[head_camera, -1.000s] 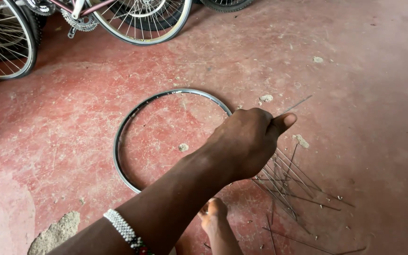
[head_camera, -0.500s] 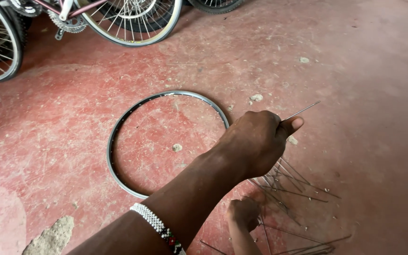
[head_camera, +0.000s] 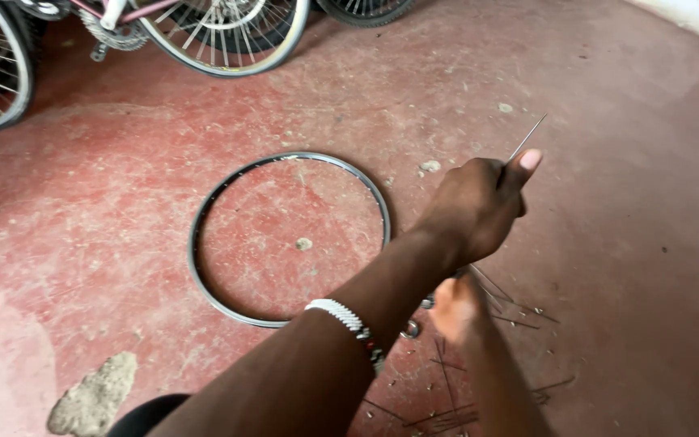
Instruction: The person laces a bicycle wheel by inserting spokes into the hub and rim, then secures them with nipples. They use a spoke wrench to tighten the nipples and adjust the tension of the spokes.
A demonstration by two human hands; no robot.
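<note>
Lying flat on the red floor point(head_camera: 624, 267) at left of centre is a bare rim point(head_camera: 201, 217), a dark metal hoop with no spokes in it, a small pebble inside its ring. Above it, along the top edge, stand bicycle wheels point(head_camera: 228, 36) with spokes and tyres. A pale patch point(head_camera: 95, 396) of broken cement shows at lower left. Reaching across the rim's right side, the left hand point(head_camera: 475, 206) is closed in a narrow pinch on a spoke point(head_camera: 526, 137), a thin wire that sticks up and to the right past the thumb, held clear of the floor. A beaded wristband point(head_camera: 349, 320) sits on that forearm. Under it, the right hand point(head_camera: 455, 307) is low over the floor, blurred and partly hidden; its grip cannot be told. Loose spokes point(head_camera: 503, 295) lie scattered around it and toward the bottom edge.
</note>
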